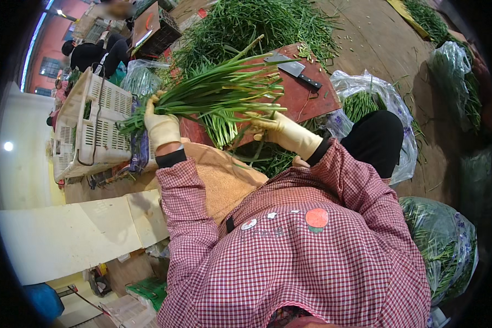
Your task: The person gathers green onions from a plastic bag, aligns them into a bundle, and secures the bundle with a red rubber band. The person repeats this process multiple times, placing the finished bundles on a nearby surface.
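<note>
A bundle of long green leafy stalks, like garlic chives (217, 88), lies across my left hand (160, 121), which wears a cream glove and grips it near the leafy end. My right hand (281, 130), gloved too, is at the pale stem ends, its fingers around a few thin stems or leaves. Beneath is a red board (307, 98) with a cleaver (293, 69) on it, black handle towards the right. Another bunch of stalks (221, 127) rests on the board's near side, partly hidden under the held bundle.
A large heap of green stalks (254, 24) lies beyond the board. White plastic crates (106, 119) stand at the left. Clear plastic bags with greens (363, 102) (443, 246) are at the right. A person in dark clothes (90, 55) sits at the far left.
</note>
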